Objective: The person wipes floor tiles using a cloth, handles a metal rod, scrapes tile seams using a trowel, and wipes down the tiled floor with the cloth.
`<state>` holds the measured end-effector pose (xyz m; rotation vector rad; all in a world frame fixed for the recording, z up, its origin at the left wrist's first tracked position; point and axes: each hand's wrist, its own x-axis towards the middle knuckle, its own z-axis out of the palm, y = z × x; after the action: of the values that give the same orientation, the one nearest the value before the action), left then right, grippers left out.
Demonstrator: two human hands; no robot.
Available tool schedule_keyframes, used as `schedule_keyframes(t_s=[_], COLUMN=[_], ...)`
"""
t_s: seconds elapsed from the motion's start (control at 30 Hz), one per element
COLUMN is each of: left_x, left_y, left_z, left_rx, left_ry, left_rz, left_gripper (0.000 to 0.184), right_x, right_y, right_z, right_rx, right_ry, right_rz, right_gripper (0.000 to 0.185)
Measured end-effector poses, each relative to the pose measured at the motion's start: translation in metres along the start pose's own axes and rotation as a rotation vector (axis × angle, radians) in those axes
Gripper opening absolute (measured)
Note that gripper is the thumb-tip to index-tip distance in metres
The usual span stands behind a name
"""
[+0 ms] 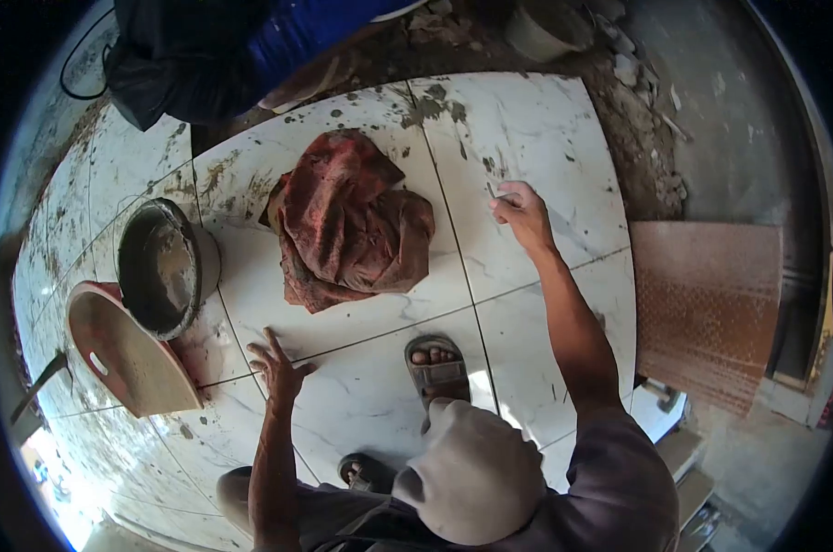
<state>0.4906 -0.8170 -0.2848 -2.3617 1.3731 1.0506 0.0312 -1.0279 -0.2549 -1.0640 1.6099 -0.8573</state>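
Note:
My right hand is closed over the white marbled tiles, with a thin, short, stick-like piece pinched between thumb and fingers. Its exact kind is too small to make out. Fingers spread, my left hand is at the tile floor near a grout line and holds nothing. Between and beyond the hands lies a crumpled, dirty red cloth. To the left a black bucket, its inside coated with grey residue, is tilted against a curved reddish-brown scoop-like piece with a hand slot.
Someone in dark and blue clothing is at the top left. Rubble and soil border the tiles, with another bucket at the top. A brown patterned panel lies at right. My sandalled foot is on the tiles.

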Motion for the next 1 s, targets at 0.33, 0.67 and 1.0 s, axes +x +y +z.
schedule_keyframes(t_s=[0.33, 0.67, 1.0], left_x=[-0.084, -0.104, -0.078], left_y=[0.115, 0.158, 0.150], left_z=[-0.038, -0.015, -0.005], left_rx=[-0.443, -1.034, -0.809], left_ry=[-0.007, -0.531, -0.494], left_rz=[0.686, 0.638, 0.771], left_gripper=[0.036, 0.021, 0.032], right_x=[-0.175, -0.230, -0.228], right_y=[-0.023, -0.029, 0.001], right_z=[0.063, 0.068, 0.088], right_rx=[-0.015, -0.151, -0.228], right_ry=[-0.442, -0.267, -0.173], right_rz=[-0.157, -0.471, -0.425], right_gripper=[0.015, 0.009, 0.013])
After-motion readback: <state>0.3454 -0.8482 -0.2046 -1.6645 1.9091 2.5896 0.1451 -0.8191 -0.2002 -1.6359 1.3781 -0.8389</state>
